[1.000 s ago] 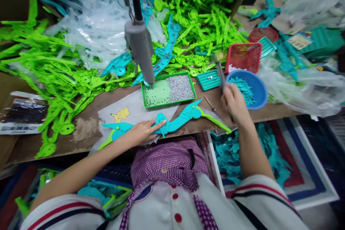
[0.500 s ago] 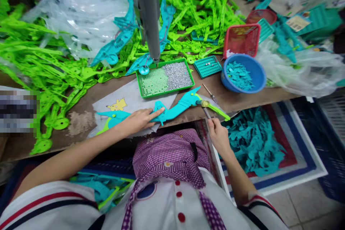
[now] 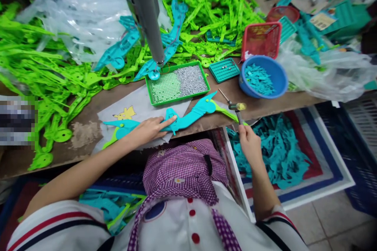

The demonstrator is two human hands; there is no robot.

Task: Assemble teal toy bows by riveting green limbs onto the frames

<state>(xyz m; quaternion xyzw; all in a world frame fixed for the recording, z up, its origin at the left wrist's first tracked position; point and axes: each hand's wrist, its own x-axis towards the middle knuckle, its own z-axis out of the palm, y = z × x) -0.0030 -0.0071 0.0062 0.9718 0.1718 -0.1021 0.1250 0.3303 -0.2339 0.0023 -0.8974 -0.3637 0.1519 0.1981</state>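
A long blue plastic part (image 3: 194, 117) with lime-green pieces at both ends lies along the table's front edge. My left hand (image 3: 150, 129) rests on its middle, index finger stretched out across it. In my right hand (image 3: 249, 141) is the handle of a small hammer (image 3: 237, 106) with a yellowish face, its head just beyond the part's right end. A screwdriver-like tool (image 3: 224, 96) lies behind the hammer. Behind the blue part stands a green tray (image 3: 163, 86) with small metal pieces over its right half.
Lime-green parts (image 3: 44, 74) are heaped at the left and back. A grey machine column (image 3: 147, 15) comes down above the tray. To the right stand a blue bowl (image 3: 284, 82) and a red basket (image 3: 261, 43). Below the table edge, a bin (image 3: 338, 164) holds blue parts.
My right hand has moved right with the hammer, whose head has left the right joint of the blue part. My left hand remains on the part. The whole view has shifted slightly.
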